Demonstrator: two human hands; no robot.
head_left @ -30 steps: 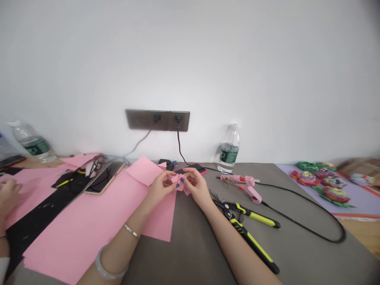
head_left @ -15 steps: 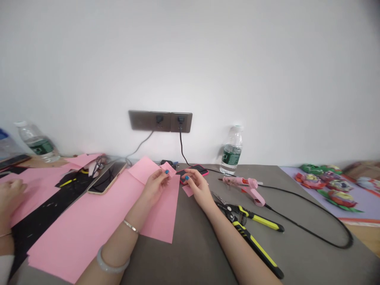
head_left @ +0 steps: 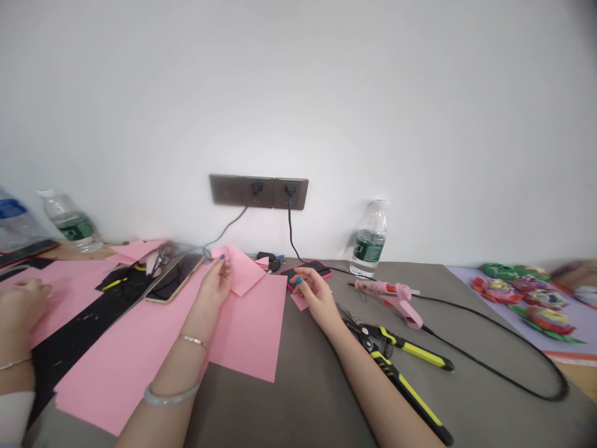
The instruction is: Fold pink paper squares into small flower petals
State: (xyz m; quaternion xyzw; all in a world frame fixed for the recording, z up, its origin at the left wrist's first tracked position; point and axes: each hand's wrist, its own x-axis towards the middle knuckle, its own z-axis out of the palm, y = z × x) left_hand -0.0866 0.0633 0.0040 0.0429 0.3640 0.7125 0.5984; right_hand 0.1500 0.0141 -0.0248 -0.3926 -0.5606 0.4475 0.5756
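My left hand (head_left: 217, 281) pinches the corner of a pink square of paper (head_left: 243, 272), over larger pink paper sheets (head_left: 254, 339) on the grey table. Its thumb, with a blue nail, presses on the paper; some fingers are hidden behind it. My right hand (head_left: 318, 295) hovers with loosely bent, parted fingers and holds nothing I can see. It is beside a phone in a pink-edged case (head_left: 321, 268), and a small pink paper piece (head_left: 299, 302) shows just under it. Another small pink piece (head_left: 262, 261) lies near the keys (head_left: 274, 265).
To the right lie a pink glue gun (head_left: 389, 292) with its looping cable and yellow-black wire strippers (head_left: 396, 361). A water bottle (head_left: 369, 239) stands by the wall. Colourful paper flowers (head_left: 536, 292) sit far right. Left are a phone (head_left: 175, 279) and another person's hand (head_left: 23, 305).
My left hand has moved left, from a small pink piece near the keys to the corner of the pink square, which is now lifted and shifted. My right hand stays near the phone.
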